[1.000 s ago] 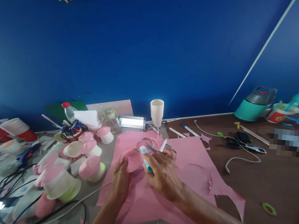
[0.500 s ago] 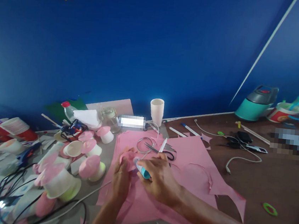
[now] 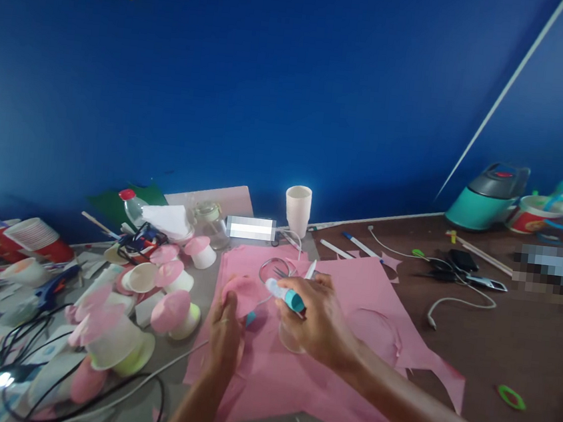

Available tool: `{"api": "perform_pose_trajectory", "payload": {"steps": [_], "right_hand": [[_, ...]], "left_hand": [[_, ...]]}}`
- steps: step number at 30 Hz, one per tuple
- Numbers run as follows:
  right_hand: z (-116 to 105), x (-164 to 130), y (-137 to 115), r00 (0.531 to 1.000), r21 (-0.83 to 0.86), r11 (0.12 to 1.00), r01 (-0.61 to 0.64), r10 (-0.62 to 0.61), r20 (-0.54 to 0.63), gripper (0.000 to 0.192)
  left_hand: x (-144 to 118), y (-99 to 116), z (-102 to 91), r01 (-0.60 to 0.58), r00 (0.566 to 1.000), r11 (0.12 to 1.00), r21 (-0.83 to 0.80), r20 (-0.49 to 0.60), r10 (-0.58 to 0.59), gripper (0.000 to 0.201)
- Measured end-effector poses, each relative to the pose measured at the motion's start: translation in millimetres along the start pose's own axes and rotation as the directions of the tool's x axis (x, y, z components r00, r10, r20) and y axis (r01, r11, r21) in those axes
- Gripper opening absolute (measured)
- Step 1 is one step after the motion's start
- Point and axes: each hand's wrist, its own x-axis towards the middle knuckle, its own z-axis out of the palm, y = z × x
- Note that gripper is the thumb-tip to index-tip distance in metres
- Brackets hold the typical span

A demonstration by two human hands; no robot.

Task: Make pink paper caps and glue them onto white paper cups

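Observation:
My left hand [image 3: 226,339] is closed on a piece of pink paper [image 3: 242,294], its thumb lying along the paper's left side. A small blue-teal piece [image 3: 251,318], perhaps a cap, shows just right of those fingers. My right hand [image 3: 318,315] grips a glue stick [image 3: 292,299] with a white body and teal end, a little apart from the paper. Black-handled scissors lie behind the right hand, mostly hidden by it. A pale rounded thing [image 3: 291,338] shows below the right fingers; I cannot make out what it is. Large pink sheets [image 3: 337,391] lie beneath both hands.
Pink-topped white paper cups [image 3: 173,312] crowd the left, beside black cables [image 3: 21,338]. At the back stand a stack of white cups [image 3: 298,209] and a glass jar [image 3: 213,220]. Rightward lie markers [image 3: 363,245], a white cord [image 3: 463,302] and a green ring [image 3: 511,397].
My right hand has drawn the glue stick away from the pink paper, to the right and slightly up. The paper in my left hand now looks flatter and more exposed.

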Motion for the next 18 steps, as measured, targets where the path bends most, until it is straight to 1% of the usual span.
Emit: {"api": "perform_pose_trajectory", "payload": {"steps": [2,4,7,11,13,15,18], "right_hand": [[0,0,-6,0.999,0.061,0.998,-0.005,0.003,0.036,0.013],[2,-2,-13,0.995,0.105,0.994,-0.021,0.011,0.098,0.012],[7,-6,-17,0.985,0.144,0.988,-0.056,0.032,0.167,0.012],[9,-8,-16,0.983,0.108,0.993,-0.043,0.023,0.180,0.012],[7,-7,-15,0.982,0.093,0.995,-0.028,0.010,0.191,0.012],[4,-5,-15,0.982,0.063,0.998,-0.029,0.017,0.189,0.010],[1,-3,-14,0.987,0.001,0.999,-0.044,0.043,0.155,0.006]], "left_hand": [[-1,0,1.4,-0.001,1.000,1.000,0.011,-0.031,0.001,0.048],[-3,0,3.0,-0.007,1.000,1.000,0.028,-0.017,0.007,0.044],[-7,2,6.0,-0.013,0.998,0.999,0.033,0.057,0.011,0.043],[-10,7,11.3,-0.021,0.984,0.999,-0.041,0.173,0.027,0.044],[-10,7,12.2,-0.019,0.979,0.996,-0.082,0.200,0.036,0.045],[-10,6,11.0,-0.013,0.984,0.997,-0.077,0.179,0.026,0.047],[-6,1,7.0,0.020,0.997,1.000,-0.024,0.081,-0.018,0.050]]}}
